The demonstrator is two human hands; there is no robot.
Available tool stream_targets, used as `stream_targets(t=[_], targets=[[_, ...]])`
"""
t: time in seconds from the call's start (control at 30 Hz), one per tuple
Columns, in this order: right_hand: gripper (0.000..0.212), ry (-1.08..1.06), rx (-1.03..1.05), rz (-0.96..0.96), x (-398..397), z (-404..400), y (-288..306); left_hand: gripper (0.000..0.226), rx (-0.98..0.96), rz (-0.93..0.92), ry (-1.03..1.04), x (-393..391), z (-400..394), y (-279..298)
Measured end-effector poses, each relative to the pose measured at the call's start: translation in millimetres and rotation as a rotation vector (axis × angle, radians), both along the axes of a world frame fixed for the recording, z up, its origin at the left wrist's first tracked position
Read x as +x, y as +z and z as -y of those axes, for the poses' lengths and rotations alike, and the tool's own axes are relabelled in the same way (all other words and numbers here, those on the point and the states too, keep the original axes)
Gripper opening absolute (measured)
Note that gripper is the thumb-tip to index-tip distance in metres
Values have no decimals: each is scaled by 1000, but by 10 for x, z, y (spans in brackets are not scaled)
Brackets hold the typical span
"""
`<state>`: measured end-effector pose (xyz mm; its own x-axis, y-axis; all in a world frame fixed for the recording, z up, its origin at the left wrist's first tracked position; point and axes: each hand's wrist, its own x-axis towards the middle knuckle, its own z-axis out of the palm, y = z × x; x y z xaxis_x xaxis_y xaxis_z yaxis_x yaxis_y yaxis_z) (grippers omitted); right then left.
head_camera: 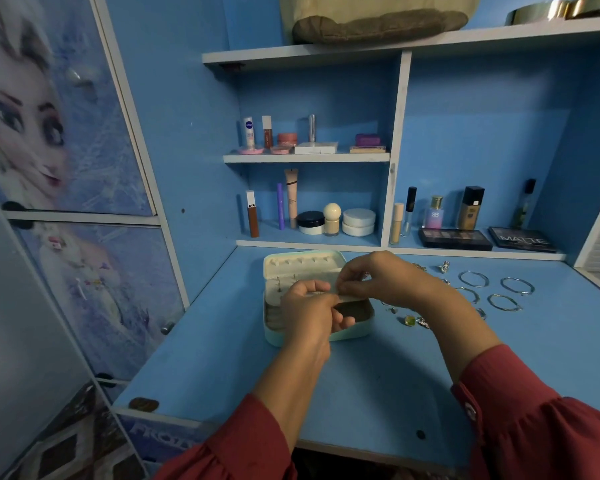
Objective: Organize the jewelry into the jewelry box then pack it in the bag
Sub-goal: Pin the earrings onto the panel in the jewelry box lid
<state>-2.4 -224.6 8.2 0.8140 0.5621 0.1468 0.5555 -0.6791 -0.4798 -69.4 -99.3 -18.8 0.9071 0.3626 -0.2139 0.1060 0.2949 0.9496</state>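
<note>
An open mint-green jewelry box (274, 336) with a cream lining sits on the blue desk, its lid (300, 265) raised at the back. Both my hands hover over it. My left hand (309, 308) and my right hand (378, 277) meet fingertip to fingertip, pinching something small that I cannot make out. To the right of the box lie several silver bangles (473, 278), rings, and a ring with a green stone (409, 320). A beige bag (378, 22) rests on the top shelf.
Cosmetics fill the shelves behind the box: tubes, jars (358, 221), bottles and two eyeshadow palettes (456, 239). A cupboard with printed doors (84, 202) stands to the left. The desk's front edge (222, 422) runs just ahead of my red sleeves.
</note>
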Motion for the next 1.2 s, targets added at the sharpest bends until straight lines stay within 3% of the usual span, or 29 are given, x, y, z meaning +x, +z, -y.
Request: stream_targets(t=[0.4, 0.73, 0.8, 0.93, 1.07, 1.2], targets=[[14, 40, -171, 87, -13, -114, 119, 21, -1, -33, 29, -4, 6, 36], [12, 84, -134, 114, 27, -77, 70, 21, 6, -7, 52, -14, 21, 52], [8, 57, -34, 85, 42, -25, -4, 18, 3, -1, 29, -12, 3, 51], [16, -76, 470, -131, 0, 147, -213, 14, 10, 21, -12, -10, -6, 47], [44, -169, 458, -97, 28, 249, -303, 16, 9, 16, -17, -16, 11, 57], [33, -124, 441, -53, 35, 239, -324, 13, 36, 54, -44, -42, 10, 90]])
